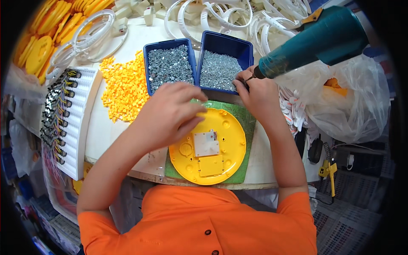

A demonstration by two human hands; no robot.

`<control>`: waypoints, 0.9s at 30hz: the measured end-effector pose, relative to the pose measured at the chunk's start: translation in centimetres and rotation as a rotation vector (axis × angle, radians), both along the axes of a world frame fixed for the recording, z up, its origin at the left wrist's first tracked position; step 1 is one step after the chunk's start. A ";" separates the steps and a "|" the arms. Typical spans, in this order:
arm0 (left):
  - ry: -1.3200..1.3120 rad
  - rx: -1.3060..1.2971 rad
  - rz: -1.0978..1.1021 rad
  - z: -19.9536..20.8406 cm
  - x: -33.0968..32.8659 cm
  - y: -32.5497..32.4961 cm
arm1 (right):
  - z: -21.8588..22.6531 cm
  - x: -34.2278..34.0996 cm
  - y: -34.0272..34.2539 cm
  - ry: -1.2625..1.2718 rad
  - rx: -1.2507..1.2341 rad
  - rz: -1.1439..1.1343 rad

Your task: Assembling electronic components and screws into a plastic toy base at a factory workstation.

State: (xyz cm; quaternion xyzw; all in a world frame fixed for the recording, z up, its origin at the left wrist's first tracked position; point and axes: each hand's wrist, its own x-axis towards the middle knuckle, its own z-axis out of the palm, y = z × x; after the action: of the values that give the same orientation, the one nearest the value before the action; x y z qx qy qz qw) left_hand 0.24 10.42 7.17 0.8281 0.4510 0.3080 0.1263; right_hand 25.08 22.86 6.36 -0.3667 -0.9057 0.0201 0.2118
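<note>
A round yellow plastic cover [234, 163] lies on a green mat [250, 127] in front of me. A white square box [205, 143] sits in its middle, with a yellow rectangular flap [211, 165] below. My left hand [172, 112] hovers over the cover's upper left edge, fingers loosely bent and apart, with nothing visible in them. At the right screw bin's near right corner, my right hand [259, 91] pinches the dark tip of a teal electric screwdriver [314, 40], which slants in from the upper right. Its fingers hide the end of the bit.
Two blue bins hold small metal parts, the left bin [170, 43] and the right bin [248, 46]. Small yellow pieces [123, 87] are heaped left of them. A white ridged tray [80, 127] carries wired parts. White rings [187, 21] lie behind; a plastic bag [361, 97] stands right.
</note>
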 end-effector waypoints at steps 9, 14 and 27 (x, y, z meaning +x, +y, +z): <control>0.166 0.240 0.249 -3.6 1.6 9.5 | 0.2 -0.3 -0.2 0.133 0.030 -0.030; 0.051 0.235 0.257 -3.7 1.7 9.4 | -0.9 0.3 1.0 0.175 0.007 0.003; -0.059 0.172 0.247 -3.4 1.4 7.3 | -0.2 2.6 -6.6 0.474 -0.346 -0.075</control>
State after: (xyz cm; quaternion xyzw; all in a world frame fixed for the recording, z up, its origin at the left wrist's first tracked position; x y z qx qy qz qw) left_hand 1.65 17.73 3.73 0.7648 0.5173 0.3829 0.0291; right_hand 27.67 16.24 6.20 -0.4154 -0.8000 0.2514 0.3525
